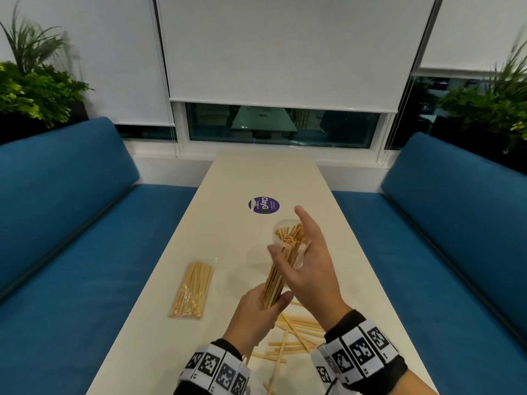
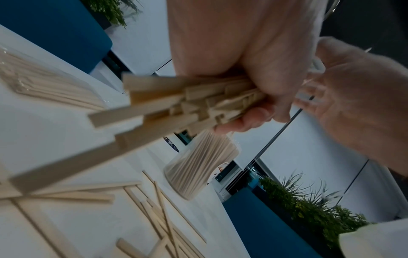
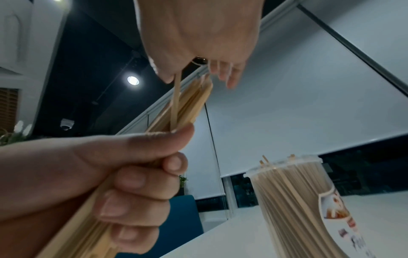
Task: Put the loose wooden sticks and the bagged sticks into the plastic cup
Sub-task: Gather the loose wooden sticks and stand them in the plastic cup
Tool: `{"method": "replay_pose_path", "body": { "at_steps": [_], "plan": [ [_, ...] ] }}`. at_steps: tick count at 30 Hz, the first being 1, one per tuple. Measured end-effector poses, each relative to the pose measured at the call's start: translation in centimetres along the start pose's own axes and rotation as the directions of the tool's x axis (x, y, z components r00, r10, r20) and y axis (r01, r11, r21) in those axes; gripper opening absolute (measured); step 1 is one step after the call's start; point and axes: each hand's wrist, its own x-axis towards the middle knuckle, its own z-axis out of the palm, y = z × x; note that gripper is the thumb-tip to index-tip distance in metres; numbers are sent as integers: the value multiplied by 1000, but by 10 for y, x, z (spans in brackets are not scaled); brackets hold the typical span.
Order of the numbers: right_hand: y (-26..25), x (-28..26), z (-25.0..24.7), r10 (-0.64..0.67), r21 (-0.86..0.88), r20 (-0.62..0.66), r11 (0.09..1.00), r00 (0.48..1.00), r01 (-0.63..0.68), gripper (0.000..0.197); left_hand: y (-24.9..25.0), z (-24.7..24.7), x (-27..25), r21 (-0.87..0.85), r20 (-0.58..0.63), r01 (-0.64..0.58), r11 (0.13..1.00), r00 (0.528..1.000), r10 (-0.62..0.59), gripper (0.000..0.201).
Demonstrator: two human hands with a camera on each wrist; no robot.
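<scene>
White table [image 1: 182, 280] holds bagged sticks [image 1: 192, 289]; left hand [image 1: 256, 315] clenches a stick bundle [image 1: 276, 277], right hand [image 1: 310, 263] released.

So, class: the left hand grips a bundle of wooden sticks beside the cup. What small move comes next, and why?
Probably tip the bundle of pale wooden sticks into the clear plastic cup. The left hand grips its lower end, the open right hand steadies its top, and the cup, already holding sticks, stands just beyond.

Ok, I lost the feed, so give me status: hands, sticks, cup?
Left hand grips a stick bundle; right hand open at its top. Plastic cup already packed. Bagged sticks and loose sticks on the table.
</scene>
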Motion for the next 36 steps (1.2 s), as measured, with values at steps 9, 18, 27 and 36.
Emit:
{"method": "replay_pose_path", "body": {
  "at_steps": [9,18,27,36],
  "plan": [
    [1,0,1,-78,210,-253,968,964,134,77,2,-2,-5,-9,13,-33,999,999,34,19],
    [6,4,-4,-245,-254,-57,941,968,223,57,0,2,-7,22,86,13,1000,996,-15,26],
    [8,0,-6,101,-192,190,979,977,-64,76,11,-1,-9,-68,127,20,997,992,-11,28],
    [-1,-25,5,403,361,320,785,858,-503,91,32,0,-11,20,119,-24,1000,993,21,20]
  ]
}}
